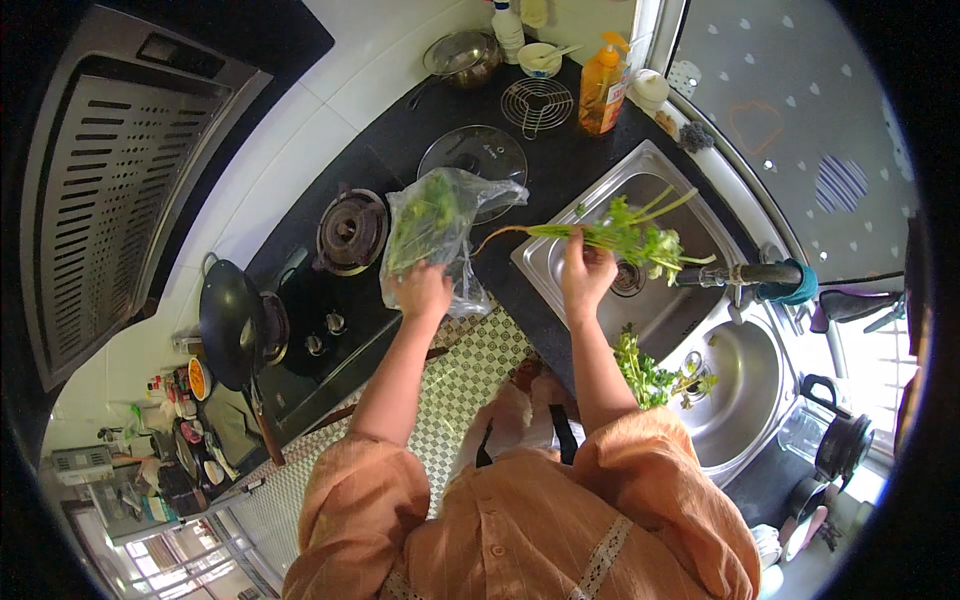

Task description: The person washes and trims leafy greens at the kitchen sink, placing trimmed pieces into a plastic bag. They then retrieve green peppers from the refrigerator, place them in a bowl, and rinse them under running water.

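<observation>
My left hand grips the near side of a clear plastic bag with leafy greens inside, beside the gas burner and over the counter's edge. In my right hand is a small bunch of leafy herb stalks, like coriander or celery, with a long thin root end reaching left toward the bag. The bunch is above the rectangular steel sink basin. More cut or loose leafy sprigs lie at the divider and the round basin, partly hidden behind my right arm.
A glass pot lid lies behind the bag, near a wire trivet and an orange pump bottle. The faucet reaches over the sink. At left are a gas burner and a black wok with its handle toward me.
</observation>
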Motion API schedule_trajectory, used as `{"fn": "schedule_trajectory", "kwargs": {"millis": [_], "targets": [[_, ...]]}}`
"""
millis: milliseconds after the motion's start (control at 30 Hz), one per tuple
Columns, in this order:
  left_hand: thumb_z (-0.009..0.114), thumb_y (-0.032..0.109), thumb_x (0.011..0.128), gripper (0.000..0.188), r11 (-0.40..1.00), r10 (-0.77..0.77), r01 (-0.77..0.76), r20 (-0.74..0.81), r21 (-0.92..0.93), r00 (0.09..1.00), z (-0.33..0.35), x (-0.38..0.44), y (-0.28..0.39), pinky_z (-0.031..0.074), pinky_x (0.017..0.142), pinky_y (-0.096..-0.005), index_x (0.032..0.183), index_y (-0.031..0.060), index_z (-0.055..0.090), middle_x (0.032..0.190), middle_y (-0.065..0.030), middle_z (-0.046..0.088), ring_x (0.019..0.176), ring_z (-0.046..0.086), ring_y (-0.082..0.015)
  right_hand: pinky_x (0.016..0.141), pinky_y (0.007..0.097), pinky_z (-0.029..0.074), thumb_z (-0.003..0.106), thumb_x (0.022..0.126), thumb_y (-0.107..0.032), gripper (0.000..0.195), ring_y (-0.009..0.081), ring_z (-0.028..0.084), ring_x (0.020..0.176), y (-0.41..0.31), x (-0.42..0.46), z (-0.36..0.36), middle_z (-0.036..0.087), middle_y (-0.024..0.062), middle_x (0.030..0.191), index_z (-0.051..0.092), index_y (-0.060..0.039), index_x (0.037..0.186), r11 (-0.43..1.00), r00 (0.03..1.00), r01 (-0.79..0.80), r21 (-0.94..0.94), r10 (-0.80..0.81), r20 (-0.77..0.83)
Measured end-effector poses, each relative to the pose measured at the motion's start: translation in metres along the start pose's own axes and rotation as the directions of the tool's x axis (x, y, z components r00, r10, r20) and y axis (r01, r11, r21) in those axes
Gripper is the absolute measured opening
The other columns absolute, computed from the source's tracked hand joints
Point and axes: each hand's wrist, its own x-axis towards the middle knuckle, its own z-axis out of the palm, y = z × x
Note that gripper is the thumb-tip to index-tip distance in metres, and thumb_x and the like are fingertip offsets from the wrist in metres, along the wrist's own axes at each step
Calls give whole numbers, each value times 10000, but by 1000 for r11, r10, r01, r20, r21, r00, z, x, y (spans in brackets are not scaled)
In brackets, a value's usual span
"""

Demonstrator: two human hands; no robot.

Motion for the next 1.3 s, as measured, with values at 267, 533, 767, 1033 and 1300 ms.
{"fn": "schedule_trajectory", "kwargs": {"millis": [267, 533, 767, 1033, 1300], "targets": [[549, 79, 752, 215, 952, -91, -47, -426, -304, 900, -29, -3, -44, 432, 525, -459, 909, 103, 405, 712, -122, 574, 606, 564, -375, 487, 184, 371, 616, 829, -125, 125, 34, 489, 552, 3, -6, 12, 567, -13, 651, 620, -3, 856, 997, 997, -51, 61, 48, 58], [494, -22, 772, 394, 969, 150, -210, -365, -132, 919, -62, -11, -52, 461, 666, -379, 1128, 129, 570, 1002, -128, 479, 776, 562, -323, 484, 277, 427, 636, 785, -204, 250, 142, 571, 506, 14, -30, 66, 595, 101, 574, 595, 40, 752, 991, 945, 0, -135, 44, 324], [493, -33, 754, 557, 981, 17, -65, -251, -183, 968, -70, -2, -50, 473, 718, -368, 1283, 136, 445, 1133, -168, 404, 831, 570, -322, 526, 246, 450, 624, 803, -145, 187, 128, 619, 571, 24, -26, 87, 633, 80, 630, 614, 41, 817, 990, 936, 124, -60, -97, 338], [595, 93, 779, 401, 968, -36, -28, -246, -250, 969, -57, 0, -60, 469, 665, -368, 1171, 105, 514, 848, -112, 558, 777, 593, -279, 503, 256, 476, 576, 847, -227, 254, 126, 607, 595, 52, -48, 94, 646, 89, 778, 609, 18, 905, 935, 696, -314, -165, 345, 629], [566, 321, 819, 242, 925, -103, 14, -214, -381, 971, -43, 4, -58, 457, 565, -392, 933, 111, 600, 655, -87, 616, 631, 605, -291, 548, 274, 513, 531, 880, -288, 307, 157, 618, 715, 96, -50, 100, 623, 70, 940, 559, -20, 1029, 681, 443, -693, -237, 662, 605]]}}
